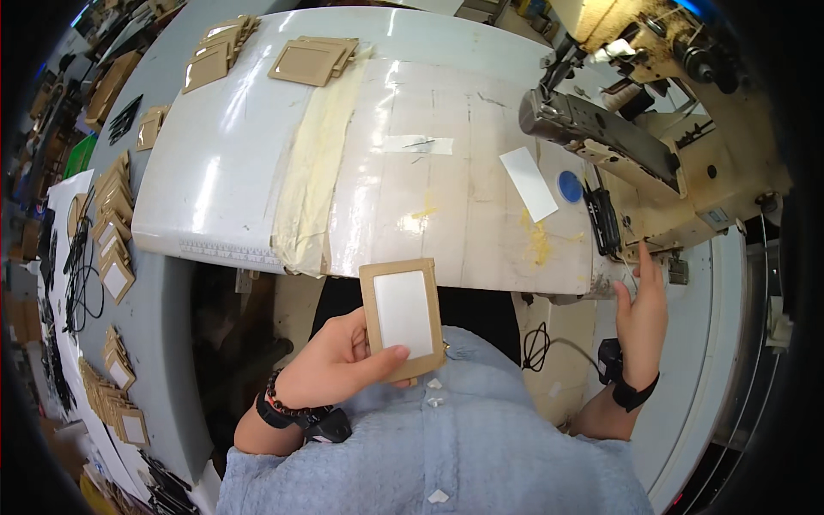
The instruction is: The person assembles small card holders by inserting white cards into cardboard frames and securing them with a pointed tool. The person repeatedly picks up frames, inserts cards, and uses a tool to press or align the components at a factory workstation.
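Holding a tan card holder [369,300], the left hand [330,365] grips its lower left part, thumb pressed on the front and fingers behind. The holder is raised in front of the shirt [481,412], just off the near edge of the white table [232,163], its pale window facing up. The right hand [644,330] rests at the near end of the sewing machine [601,129], fingers extended, thumb well apart, with nothing visible in its grasp; whether the fingertips touch the metal cannot be told. Beside the machine lie black snips [603,221], a blue disc [569,186] and a white strip [529,184]. Similar holders form two piles [307,60] at the table's far edge, and others overlap along the grey side bench [167,343]. The step in hand appears to be handling one holder between sewing actions. The next move probably calls for a flat, steady left grip, keeping the holder's edges square, and a free right hand to guide it.
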`<state>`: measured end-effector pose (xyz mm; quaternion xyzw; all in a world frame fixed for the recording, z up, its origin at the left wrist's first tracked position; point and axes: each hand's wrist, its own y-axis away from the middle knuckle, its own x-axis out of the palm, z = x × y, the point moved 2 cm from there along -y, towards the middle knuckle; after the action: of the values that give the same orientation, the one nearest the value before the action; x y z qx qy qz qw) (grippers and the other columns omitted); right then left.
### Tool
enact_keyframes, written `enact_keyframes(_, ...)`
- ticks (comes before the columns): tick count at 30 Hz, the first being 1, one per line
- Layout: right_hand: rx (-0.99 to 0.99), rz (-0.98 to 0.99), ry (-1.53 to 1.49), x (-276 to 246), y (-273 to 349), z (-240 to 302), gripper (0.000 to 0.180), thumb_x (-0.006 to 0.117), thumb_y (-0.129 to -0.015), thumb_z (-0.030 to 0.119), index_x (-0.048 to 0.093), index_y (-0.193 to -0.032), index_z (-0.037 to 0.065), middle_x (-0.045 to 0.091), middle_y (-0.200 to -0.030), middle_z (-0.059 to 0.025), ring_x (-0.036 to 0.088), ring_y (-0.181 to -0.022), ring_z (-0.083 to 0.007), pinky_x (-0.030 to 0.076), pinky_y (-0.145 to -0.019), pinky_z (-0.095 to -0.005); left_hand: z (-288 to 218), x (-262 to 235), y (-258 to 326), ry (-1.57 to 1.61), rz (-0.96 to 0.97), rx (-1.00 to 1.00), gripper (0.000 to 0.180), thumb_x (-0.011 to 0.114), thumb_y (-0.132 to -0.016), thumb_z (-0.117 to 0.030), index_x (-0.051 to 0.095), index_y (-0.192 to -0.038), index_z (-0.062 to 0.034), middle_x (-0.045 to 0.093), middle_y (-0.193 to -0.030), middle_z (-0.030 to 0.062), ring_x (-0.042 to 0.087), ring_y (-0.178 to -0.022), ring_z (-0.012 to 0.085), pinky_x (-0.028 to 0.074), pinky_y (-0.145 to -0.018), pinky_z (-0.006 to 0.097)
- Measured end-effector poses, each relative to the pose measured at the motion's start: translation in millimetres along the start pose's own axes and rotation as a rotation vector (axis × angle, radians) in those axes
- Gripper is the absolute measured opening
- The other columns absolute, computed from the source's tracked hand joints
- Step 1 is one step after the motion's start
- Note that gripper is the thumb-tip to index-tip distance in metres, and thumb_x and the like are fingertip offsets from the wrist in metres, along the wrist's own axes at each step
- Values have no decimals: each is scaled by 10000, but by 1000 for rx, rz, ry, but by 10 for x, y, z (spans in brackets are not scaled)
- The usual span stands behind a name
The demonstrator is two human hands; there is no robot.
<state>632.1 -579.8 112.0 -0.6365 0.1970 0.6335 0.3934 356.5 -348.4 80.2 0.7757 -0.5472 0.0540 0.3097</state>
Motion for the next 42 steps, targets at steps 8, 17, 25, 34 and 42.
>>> enact_keyframes(8, 76, -169, -32, -345, 48, -412, 444, 621, -889, 184, 509, -1291, 33, 606, -983, -169, 581, -895, -267, 466, -794, -337, -52, 33, -7, -53, 41, 1, 357, 529, -934, -42, 430, -1262, 59, 624, -1102, 152, 652, -926, 177, 569, -769, 305)
enact_keyframes(17, -129, 122, -465, -116, -11, 333, 440, 804, -704, 192, 634, -1070, 17, 598, -899, -79, 551, -657, -212, 434, -549, -308, -55, 117, -82, -91, 77, -10, 352, 533, -938, -50, 429, -1254, 66, 621, -1108, 142, 649, -946, 173, 581, -779, 302)
enact_keyframes(25, -232, 120, -535, 584, 0, 857, 355, 726, -785, 164, 622, -1109, 61, 563, -861, -106, 611, -693, -297, 491, -594, -366, -66, 68, 30, -91, -25, 49, 374, 558, -917, -48, 436, -1241, 93, 634, -1077, 185, 671, -912, 219, 595, -723, 337)
enact_keyframes(34, -186, -176, -283, 622, -156, 394, 124, 672, -815, 104, 649, -921, 43, 586, -815, -94, 605, -663, -319, 481, -582, -372, -51, 28, 26, -92, -8, 59, 380, 563, -917, -56, 436, -1244, 89, 636, -1071, 184, 671, -897, 217, 592, -729, 338)
enact_keyframes(42, 37, -74, -450, 58, -213, -218, 285, 685, -826, 97, 612, -1094, 35, 565, -864, -75, 528, -620, -190, 451, -604, -287, -48, 48, -21, -52, 13, 82, 383, 562, -918, -65, 434, -1249, 80, 639, -1059, 177, 672, -898, 220, 592, -730, 336)
